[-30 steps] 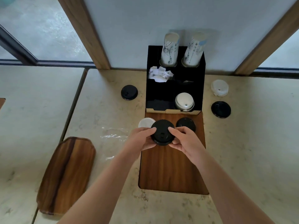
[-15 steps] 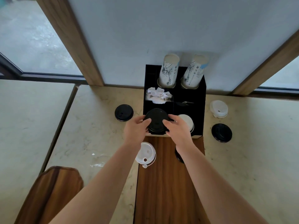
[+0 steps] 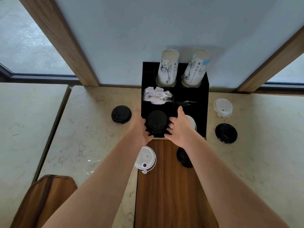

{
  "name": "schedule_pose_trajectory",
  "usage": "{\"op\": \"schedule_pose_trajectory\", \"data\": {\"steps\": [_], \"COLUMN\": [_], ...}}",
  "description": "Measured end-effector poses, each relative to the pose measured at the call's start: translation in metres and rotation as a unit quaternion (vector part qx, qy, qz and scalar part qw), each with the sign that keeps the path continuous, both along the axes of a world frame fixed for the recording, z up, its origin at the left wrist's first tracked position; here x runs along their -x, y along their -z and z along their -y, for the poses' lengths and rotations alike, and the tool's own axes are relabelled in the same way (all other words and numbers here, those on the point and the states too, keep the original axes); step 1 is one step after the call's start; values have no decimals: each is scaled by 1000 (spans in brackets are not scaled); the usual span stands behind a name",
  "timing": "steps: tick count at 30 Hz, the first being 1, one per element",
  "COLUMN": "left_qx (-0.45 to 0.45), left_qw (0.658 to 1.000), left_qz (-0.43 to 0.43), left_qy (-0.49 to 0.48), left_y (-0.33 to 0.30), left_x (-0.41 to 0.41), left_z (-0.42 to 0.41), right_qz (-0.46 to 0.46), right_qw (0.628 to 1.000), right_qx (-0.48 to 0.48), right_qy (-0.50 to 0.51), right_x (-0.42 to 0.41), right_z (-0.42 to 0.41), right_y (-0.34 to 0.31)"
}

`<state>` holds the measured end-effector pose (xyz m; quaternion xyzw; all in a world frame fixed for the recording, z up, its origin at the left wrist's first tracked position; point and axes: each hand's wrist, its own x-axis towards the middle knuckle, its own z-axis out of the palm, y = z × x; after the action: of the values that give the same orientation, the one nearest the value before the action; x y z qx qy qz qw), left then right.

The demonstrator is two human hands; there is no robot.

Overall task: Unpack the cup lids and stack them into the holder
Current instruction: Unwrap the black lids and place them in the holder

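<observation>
Both hands have let go of the black lid, which half a second ago they carried pinched between them; it now lies in the front-left well of the black holder, and the fingers have spread away from its rim. The left hand hangs released just left of the lid, fingers straight and loosely fanned. The right hand mirrors it on the other side, also released, its fingers apart from the lid's edge or barely brushing it; which cannot be told.

Just past the right hand, a white lid stack sits in the neighbouring well, partly hidden by that hand. Nearer the person than the hands, a white lid lies at the edge of the wooden board, and a black lid on the board shows beneath the right wrist. Farther left on the table rests another black lid; well to the right lie a clear lid and a dark lid.

To finish this step well, the hands should probably lift straight up and back so no finger tips the seated lid, checking that it lies flat. Black lids would then best go onto this one, white ones onto the white stack.
</observation>
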<state>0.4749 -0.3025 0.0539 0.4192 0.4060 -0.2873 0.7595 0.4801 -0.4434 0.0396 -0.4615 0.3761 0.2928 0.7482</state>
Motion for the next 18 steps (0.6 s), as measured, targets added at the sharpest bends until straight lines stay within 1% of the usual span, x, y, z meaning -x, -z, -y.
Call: {"op": "schedule_pose_trajectory", "data": {"steps": [4,8,14,18], "left_qx": [33,61,28,51], "left_qw": [999,998,998,999], "left_qz": [-17,-9,-51,-17], "left_qy": [-2,31,9,4], "left_y": [8,6,10,12], "left_x": [-10,-12,-20,-13], "left_z": [0,3,3,6], "right_qz": [-31,-50,-70,-68], "right_qw": [999,997,994,993], "right_qx": [9,33,66,79], "right_qy": [-20,-37,-51,-58], "right_x": [-6,-8,-15,-12], "right_z": [-6,-14,-17,-19], "right_y": [-2,-2,5,7]}}
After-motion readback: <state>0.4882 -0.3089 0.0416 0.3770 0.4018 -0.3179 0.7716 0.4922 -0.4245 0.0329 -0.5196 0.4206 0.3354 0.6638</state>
